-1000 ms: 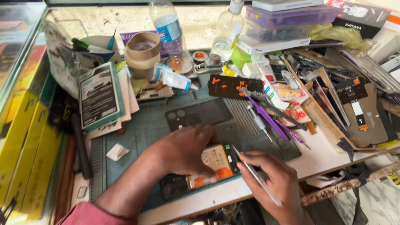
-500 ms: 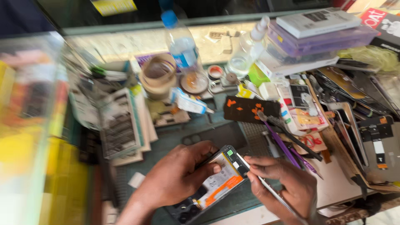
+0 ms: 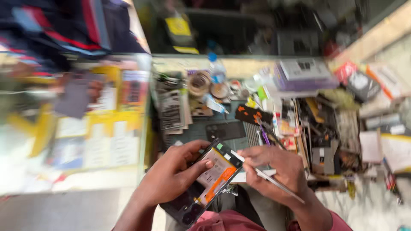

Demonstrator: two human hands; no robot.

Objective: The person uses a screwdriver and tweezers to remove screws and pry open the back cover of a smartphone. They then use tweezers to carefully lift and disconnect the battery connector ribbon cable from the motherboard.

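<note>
The left hand (image 3: 171,179) is wrapping around an opened phone (image 3: 205,182), with the thumb pressing on its top face and the fingers curling under it. The right hand (image 3: 278,169) is pinching a thin metal tool (image 3: 267,176) between thumb and fingers, so both hands are closed on something.

The phone is being held up in the air, close to the person's body and in front of the worktop (image 3: 192,132), not lying on it. Its back cover is off, and a pale battery with an orange strip (image 3: 219,179) is showing inside. The phone's long side is slanting: the far end is pointing up and to the right, toward the right hand, and the near end is pointing down and to the left, toward the lap.

The tool is slanting the other way. Its tip is touching the phone's upper right end, and its tail is sticking out down and to the right. So the right hand is sitting just beside the phone's top end, and the left hand is gripping the phone's middle.

Farther out, a dark phone back cover (image 3: 225,130) is lying on the green mat. A roll of tape (image 3: 199,83), a plastic bottle (image 3: 216,68) and many small parts are crowding the worktop. The picture is blurry, so small things are hard to tell.
</note>
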